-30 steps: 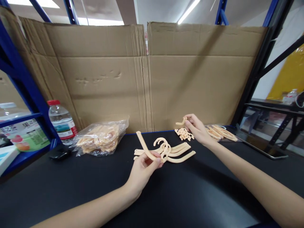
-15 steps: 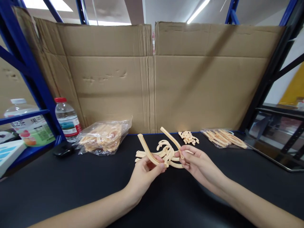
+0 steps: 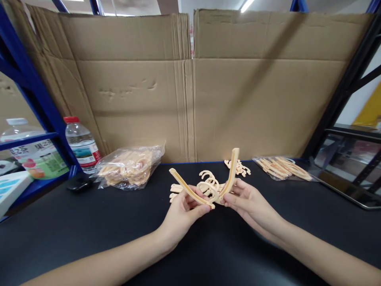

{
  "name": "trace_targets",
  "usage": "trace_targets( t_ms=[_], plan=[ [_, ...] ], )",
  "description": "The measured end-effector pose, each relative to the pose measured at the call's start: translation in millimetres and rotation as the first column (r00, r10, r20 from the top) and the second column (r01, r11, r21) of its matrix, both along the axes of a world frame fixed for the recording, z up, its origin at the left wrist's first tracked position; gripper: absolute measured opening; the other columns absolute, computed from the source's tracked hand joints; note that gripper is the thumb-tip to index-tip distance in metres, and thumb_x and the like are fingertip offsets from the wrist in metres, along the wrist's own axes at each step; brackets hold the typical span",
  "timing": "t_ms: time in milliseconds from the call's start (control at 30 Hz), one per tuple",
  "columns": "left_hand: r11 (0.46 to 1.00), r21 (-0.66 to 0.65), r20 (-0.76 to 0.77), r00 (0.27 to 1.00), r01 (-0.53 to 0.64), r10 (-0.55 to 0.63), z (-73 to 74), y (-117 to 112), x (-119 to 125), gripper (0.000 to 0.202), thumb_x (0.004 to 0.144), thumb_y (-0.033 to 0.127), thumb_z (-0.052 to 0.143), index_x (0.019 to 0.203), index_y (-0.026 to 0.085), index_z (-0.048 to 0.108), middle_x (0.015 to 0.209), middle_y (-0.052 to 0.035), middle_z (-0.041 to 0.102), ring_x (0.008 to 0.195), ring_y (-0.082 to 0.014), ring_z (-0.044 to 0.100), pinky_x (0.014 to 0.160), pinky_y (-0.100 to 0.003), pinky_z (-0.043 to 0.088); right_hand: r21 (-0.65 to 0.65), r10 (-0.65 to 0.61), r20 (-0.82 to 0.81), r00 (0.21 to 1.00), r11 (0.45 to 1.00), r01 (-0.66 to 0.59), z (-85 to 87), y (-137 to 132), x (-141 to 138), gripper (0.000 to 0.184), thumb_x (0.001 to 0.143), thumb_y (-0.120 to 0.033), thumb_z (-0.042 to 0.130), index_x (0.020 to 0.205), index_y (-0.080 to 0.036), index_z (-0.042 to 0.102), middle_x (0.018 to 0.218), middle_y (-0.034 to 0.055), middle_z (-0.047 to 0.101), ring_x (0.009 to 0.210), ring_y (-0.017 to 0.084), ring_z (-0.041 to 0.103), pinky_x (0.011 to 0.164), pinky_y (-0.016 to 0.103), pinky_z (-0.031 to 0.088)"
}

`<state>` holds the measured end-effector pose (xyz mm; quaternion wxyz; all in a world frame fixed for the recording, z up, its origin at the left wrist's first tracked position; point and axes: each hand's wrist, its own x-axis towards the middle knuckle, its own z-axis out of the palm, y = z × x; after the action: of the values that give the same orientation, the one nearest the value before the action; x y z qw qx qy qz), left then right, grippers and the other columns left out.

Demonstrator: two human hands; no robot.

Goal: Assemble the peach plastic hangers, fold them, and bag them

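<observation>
My left hand is closed on the lower end of a beige curved plastic arm piece that slants up to the left. My right hand is closed on a second beige arm piece that stands nearly upright. The two pieces meet at their lower ends between my hands, forming a V. Just behind them lies a small heap of assembled beige hangers with hooks on the black table.
A clear bag of beige parts lies at the back left, a small pile of hooks and another bag of arm pieces at the back right. A water bottle stands left. Cardboard walls the back.
My right hand came back from the far pile with an arm piece, brought it to the left hand's piece, and has tilted it upright so the ends meet.
</observation>
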<state>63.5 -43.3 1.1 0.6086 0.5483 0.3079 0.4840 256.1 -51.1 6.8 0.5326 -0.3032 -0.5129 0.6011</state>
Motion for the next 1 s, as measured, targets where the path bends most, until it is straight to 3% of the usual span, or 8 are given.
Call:
trace_targets(
  t_ms=[200, 500, 733, 1000],
  plan=[
    [0.999, -0.018, 0.060, 0.997, 0.039, -0.038, -0.5, 1, 0, 0.037, 0.068, 0.011, 0.077, 0.085, 0.019, 0.044, 0.076, 0.0013, 0.068, 0.076, -0.0129, 0.064, 0.078, -0.028, 0.049, 0.078, -0.006, 0.159, 0.987, 0.997, -0.006, -2.8, 1, -3, 0.026, 0.071, -0.024, 0.076, 0.093, -0.019, 0.061, 0.086, 0.0032, 0.069, 0.083, 0.017, 0.063, 0.077, 0.031, 0.049],
    [0.992, 0.036, 0.075, 0.990, 0.120, -0.122, -0.2, -1, 1, 0.036, 0.070, 0.009, 0.074, 0.086, 0.018, 0.044, 0.076, 0.0012, 0.070, 0.076, -0.0127, 0.067, 0.078, -0.028, 0.051, 0.087, 0.016, 0.180, 0.984, 0.996, -0.032, -3.6, -2, -7, 0.021, 0.069, -0.019, 0.075, 0.085, -0.018, 0.061, 0.078, 0.0009, 0.069, 0.074, 0.014, 0.064, 0.067, 0.025, 0.052],
    [0.998, 0.029, 0.069, 0.996, 0.055, -0.056, -3.1, -4, 2, 0.037, 0.069, 0.011, 0.077, 0.085, 0.018, 0.045, 0.081, -0.0003, 0.072, 0.079, -0.0141, 0.068, 0.079, -0.030, 0.053, 0.138, -0.014, 0.145, 0.989, 0.990, -0.006, -2.5, -6, -9, 0.019, 0.068, -0.018, 0.074, 0.081, -0.020, 0.060, 0.071, -0.0013, 0.068, 0.069, 0.013, 0.065, 0.066, 0.025, 0.054],
    [0.999, 0.036, 0.052, 0.998, -0.033, 0.031, 2.1, -9, 4, 0.034, 0.065, 0.013, 0.079, 0.074, 0.019, 0.047, 0.066, 0.0056, 0.067, 0.068, -0.0119, 0.067, 0.070, -0.024, 0.053, 0.199, -0.149, 0.245, 0.958, 0.975, 0.101, -0.5, -16, -13, 0.021, 0.072, -0.025, 0.073, 0.082, -0.018, 0.056, 0.077, 0.0018, 0.066, 0.073, 0.016, 0.064, 0.070, 0.029, 0.055]
  ],
)
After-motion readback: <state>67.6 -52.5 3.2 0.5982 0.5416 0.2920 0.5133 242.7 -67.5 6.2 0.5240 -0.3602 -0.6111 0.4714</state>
